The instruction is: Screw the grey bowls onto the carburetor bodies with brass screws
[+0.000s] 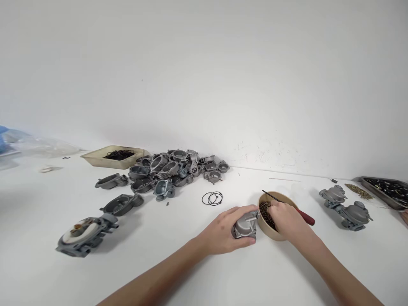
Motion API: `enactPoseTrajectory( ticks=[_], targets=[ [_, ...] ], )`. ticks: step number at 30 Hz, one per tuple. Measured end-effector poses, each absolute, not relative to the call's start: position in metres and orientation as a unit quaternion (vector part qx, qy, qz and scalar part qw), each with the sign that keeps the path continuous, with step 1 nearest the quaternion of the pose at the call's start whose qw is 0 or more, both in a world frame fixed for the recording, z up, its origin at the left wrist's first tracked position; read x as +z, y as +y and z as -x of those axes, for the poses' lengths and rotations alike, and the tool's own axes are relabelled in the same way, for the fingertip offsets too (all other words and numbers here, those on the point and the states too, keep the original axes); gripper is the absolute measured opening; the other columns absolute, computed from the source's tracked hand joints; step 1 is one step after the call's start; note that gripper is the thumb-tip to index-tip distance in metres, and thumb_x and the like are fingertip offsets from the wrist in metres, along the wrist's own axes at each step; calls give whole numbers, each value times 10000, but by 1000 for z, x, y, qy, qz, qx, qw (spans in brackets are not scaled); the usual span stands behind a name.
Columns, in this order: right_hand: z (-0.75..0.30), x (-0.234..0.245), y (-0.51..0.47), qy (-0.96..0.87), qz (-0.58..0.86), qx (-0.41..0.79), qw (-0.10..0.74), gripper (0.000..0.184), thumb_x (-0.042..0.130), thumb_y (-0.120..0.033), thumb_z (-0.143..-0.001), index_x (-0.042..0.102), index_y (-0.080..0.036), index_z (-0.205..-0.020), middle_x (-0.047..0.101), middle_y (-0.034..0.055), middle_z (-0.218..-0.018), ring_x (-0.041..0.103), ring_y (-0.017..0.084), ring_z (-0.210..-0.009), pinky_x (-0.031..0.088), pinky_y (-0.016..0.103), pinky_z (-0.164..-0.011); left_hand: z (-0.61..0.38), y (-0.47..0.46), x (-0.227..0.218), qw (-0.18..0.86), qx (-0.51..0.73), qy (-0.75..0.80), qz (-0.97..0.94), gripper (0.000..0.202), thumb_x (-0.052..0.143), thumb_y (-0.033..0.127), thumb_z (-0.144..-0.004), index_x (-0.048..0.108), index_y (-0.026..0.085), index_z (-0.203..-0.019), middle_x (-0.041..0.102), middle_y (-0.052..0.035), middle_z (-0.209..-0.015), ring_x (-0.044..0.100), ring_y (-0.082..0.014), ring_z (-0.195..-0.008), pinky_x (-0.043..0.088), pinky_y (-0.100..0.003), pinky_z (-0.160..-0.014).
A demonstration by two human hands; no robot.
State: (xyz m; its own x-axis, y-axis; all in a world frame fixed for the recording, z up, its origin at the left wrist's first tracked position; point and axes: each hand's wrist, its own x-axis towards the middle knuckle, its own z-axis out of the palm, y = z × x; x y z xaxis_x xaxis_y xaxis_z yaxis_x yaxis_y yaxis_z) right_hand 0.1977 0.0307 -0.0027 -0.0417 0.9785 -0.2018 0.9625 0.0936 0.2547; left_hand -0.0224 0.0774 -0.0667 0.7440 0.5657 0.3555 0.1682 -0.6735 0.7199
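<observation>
My left hand is wrapped round a grey cast-metal carburetor part, its domed side up, just above the table and close against a round cream bowl. Small dark brassy screws lie in that bowl. With curled fingers, my right hand reaches into it; the fingertips are hidden. A screwdriver with a red handle and a thin black shaft passes under this hand, seemingly held in the palm, its tip pointing to the far left. Black rubber rings lie on the table beyond my left hand.
A heap of grey metal bowls stands by the wall. Left are a tray of black rings and a carburetor body. Right are joined carburetors, a brass-coloured pile and a dark parts tray. Another person's hand shows far right.
</observation>
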Motion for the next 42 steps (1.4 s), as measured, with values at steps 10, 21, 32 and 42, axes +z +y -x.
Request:
enactPoseTrajectory(
  ticks=[10, 21, 32, 42],
  targets=[
    [-204, -9, 32, 737, -671, 14, 79, 257, 518, 44, -854, 705, -122, -793, 732, 91, -833, 694, 190, -663, 310, 272, -529, 23, 76, -63, 350, 271, 229, -867, 708, 758, 469, -879, 500, 327, -1522, 641, -47, -1470, 640, -312, -1295, 508, -442, -1137],
    [-215, -10, 18, 750, -614, -67, -238, 300, 411, -288, -1055, 698, -208, -1025, 772, 60, -958, 729, 173, -746, 595, 290, -725, 24, 74, -55, 353, 254, 230, -871, 719, 762, 438, -883, 484, 321, -1535, 614, -42, -1515, 599, -315, -1359, 481, -443, -1170],
    [-207, -12, 8, 790, -473, -158, -357, 162, 664, -292, -965, 776, -218, -873, 774, 35, -832, 698, 164, -732, 566, 277, -698, 24, 75, -60, 353, 253, 237, -869, 741, 771, 463, -872, 475, 332, -1538, 583, -27, -1551, 571, -313, -1390, 451, -435, -1190],
    [-204, -18, 4, 750, -597, -137, -248, 266, 641, -521, -926, 840, -381, -817, 792, 58, -802, 762, 295, -913, 631, 381, -743, 23, 75, -60, 343, 260, 242, -870, 732, 774, 413, -859, 486, 340, -1529, 609, -16, -1523, 596, -308, -1358, 456, -430, -1184]
  ],
)
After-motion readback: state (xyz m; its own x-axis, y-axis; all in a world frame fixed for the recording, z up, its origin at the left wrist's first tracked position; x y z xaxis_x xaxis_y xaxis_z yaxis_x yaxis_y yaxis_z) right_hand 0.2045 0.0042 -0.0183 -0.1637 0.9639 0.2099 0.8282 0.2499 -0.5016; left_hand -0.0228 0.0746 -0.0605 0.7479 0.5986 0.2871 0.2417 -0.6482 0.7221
